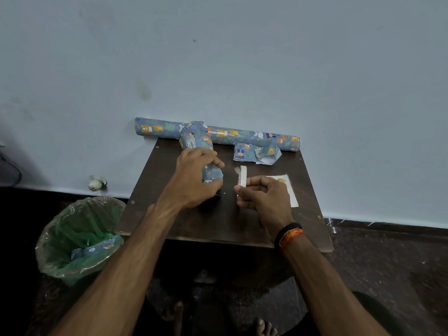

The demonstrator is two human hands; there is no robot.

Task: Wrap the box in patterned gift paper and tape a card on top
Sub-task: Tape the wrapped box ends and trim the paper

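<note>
A box wrapped in blue animal-print gift paper (197, 139) lies on the dark wooden table (218, 221), its far end pointing at the wall. My left hand (196, 178) grips its near end, fingers curled over the paper. My right hand (263, 195) holds a white roll of tape (242, 177) upright just right of the box, with a short tape end sticking up. A white card with an orange mark (288, 187) lies flat on the table, partly hidden behind my right hand.
A long roll of the same gift paper (254, 137) lies along the wall at the table's back edge. A crumpled offcut of paper (257, 152) sits in front of it. A bin with a green liner (80, 238) stands on the floor at the left.
</note>
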